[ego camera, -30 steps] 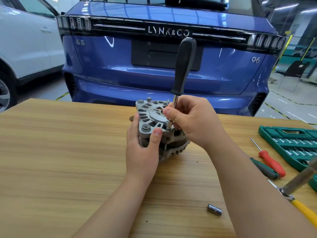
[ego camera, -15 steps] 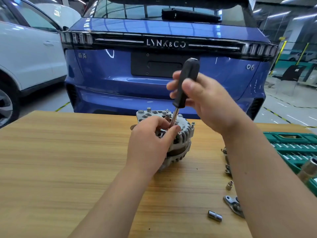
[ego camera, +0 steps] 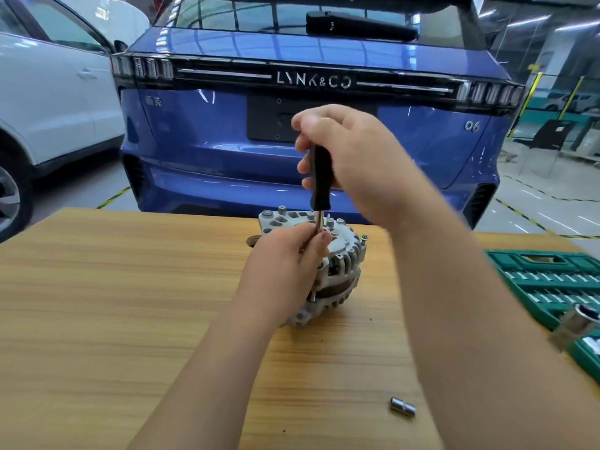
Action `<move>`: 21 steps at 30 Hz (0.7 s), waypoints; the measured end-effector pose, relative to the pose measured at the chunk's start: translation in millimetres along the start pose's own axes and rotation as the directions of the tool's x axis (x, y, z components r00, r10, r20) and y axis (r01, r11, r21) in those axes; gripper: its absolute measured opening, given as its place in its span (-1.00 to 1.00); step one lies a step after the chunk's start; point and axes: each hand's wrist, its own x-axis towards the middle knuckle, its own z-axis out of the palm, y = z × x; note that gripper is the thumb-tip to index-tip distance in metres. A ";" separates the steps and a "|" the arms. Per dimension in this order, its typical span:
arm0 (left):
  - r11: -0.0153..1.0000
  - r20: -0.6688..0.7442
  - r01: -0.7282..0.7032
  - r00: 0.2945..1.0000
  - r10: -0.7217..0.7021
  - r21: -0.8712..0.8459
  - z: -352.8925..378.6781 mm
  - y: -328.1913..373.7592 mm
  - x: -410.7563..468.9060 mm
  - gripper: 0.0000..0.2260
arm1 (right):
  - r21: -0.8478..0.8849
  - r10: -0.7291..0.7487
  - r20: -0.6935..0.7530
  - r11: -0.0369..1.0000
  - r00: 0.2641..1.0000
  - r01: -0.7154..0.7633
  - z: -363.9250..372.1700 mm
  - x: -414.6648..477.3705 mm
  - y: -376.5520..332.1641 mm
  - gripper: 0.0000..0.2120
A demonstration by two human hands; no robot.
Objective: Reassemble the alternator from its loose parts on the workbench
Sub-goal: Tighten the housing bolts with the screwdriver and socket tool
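The grey alternator (ego camera: pixel 344 261) stands on the wooden workbench (ego camera: pixel 113 303), its slotted housing facing up. A black-handled screwdriver (ego camera: pixel 320 183) points straight down into its top. My right hand (ego camera: pixel 357 160) is wrapped around the handle from above. My left hand (ego camera: pixel 285 267) covers the alternator's near left side, and its thumb and fingers pinch the metal shaft of the screwdriver just above the housing. The tool's tip is hidden behind my left fingers.
A small metal socket (ego camera: pixel 402 408) lies on the bench at the near right. A green socket set case (ego camera: pixel 552 280) sits at the right edge with a large socket (ego camera: pixel 581 319) beside it. A blue car (ego camera: pixel 227 141) is parked behind the bench.
My right hand has slid up from the shaft to the top of the handle. My left hand has moved up from the alternator's side to pinch the shaft. The view has tilted down.
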 end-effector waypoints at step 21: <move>0.930 0.018 0.163 0.986 -0.167 -0.329 -12.4 56.2 21.0 -0.86 | -0.904 0.305 0.414 0.247 0.858 0.348 -46.5 38.4 -67.9 -0.68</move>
